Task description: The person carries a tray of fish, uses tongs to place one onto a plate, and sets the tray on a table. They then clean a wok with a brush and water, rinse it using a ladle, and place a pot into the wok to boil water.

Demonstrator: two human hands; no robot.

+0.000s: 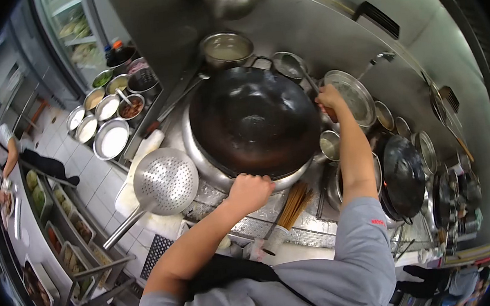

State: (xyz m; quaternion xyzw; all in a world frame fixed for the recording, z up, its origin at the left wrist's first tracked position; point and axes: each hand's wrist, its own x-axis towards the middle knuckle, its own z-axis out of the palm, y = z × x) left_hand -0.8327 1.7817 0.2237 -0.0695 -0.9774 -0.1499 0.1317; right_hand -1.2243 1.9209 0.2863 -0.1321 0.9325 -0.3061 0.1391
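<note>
A large dark wok (253, 117) rests on the round metal burner ring in front of me. My left hand (251, 192) is closed at its near rim; whatever part it grips is hidden under the fingers. A loop handle shows on the wok's far side. My right hand (329, 100) is wrapped around the wooden-ended handle of a ladle (310, 80), right of the wok. The ladle's bowl sits at a metal pot (296, 55) behind the wok. A perforated skimmer (166, 180) lies left of the wok, its handle toward me.
Several bowls of ingredients (111, 139) stand at the left. A bamboo brush (296, 204) is in a container near me. Metal bowls (227, 49) are behind the wok, a wide strainer-topped pot (351, 97) and another wok (401, 168) at right. A co-worker (8, 144) stands far left.
</note>
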